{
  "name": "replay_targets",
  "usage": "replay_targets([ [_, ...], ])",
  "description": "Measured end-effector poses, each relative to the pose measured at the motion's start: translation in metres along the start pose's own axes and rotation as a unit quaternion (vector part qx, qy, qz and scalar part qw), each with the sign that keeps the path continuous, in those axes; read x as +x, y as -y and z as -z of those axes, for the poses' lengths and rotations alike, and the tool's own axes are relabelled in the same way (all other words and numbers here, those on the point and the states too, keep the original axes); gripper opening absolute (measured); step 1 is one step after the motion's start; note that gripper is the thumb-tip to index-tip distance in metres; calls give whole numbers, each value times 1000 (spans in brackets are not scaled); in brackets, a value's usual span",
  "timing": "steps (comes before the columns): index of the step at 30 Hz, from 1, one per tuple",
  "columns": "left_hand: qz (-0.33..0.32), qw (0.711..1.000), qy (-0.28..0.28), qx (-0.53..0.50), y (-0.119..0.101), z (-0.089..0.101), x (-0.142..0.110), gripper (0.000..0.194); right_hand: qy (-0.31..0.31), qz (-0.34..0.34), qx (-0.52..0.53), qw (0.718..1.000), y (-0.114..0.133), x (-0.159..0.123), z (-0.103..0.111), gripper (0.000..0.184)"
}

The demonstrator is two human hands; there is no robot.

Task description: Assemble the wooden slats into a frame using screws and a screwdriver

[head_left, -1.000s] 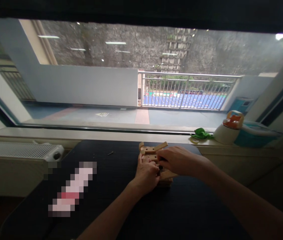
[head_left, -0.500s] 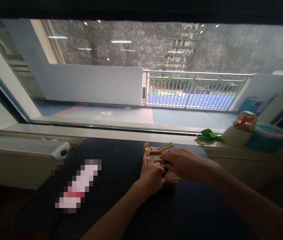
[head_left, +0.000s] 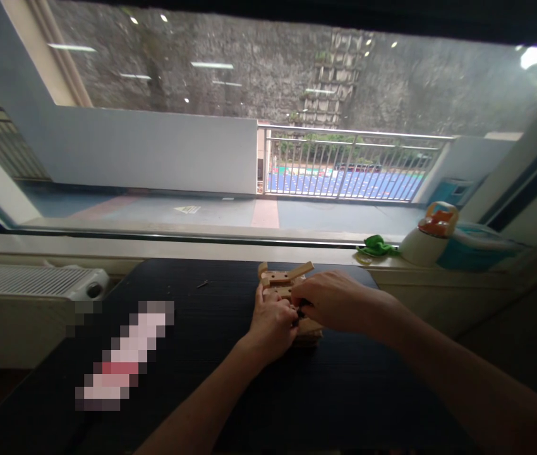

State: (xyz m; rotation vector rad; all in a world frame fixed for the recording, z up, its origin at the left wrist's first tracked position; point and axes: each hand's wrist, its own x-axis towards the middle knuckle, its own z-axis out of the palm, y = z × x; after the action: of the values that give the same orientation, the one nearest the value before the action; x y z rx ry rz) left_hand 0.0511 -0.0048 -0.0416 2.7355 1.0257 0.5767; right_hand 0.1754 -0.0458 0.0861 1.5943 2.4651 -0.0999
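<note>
Only the view has shifted; both hands keep their pose, so the same step seems ongoing. The left hand's (head_left: 274, 322) fingers hold the wooden assembly (head_left: 278, 277) beneath them—pale, layered, dark-holed. The right hand's (head_left: 332, 302) curl over it—what they grip, I cannot tell.

L hand (head_left: 274, 322), R hand (head_left: 333, 300) — bare; 2 forearms (head_left: 218, 392) ditto

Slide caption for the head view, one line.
Left hand and right hand close together at wooden blocks on a black table beside a windowsill.
</note>
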Motion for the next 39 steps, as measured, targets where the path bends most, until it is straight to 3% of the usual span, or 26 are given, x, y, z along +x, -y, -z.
replay_targets([
  [13,5,1000,10,1,-3,5,-1,16,20,-34,-26,999,8,5,1,20],
  [20,-3,1000,15,-3,-4,8,-2,13,28,-16,-21,999,7,4,2,19],
  [29,12,1000,17,-10,-5,9,-3,15,-4,-21,-12,1000,8,10,-10,27],
  [35,-4,1000,17,-5,-3,7,-2,12,-21,-22,8,999,3,2,-5,20],
  [39,-2,1000,19,-2,-3,6,-3,13,5,-7,14,1000,0,3,-5,17],
])
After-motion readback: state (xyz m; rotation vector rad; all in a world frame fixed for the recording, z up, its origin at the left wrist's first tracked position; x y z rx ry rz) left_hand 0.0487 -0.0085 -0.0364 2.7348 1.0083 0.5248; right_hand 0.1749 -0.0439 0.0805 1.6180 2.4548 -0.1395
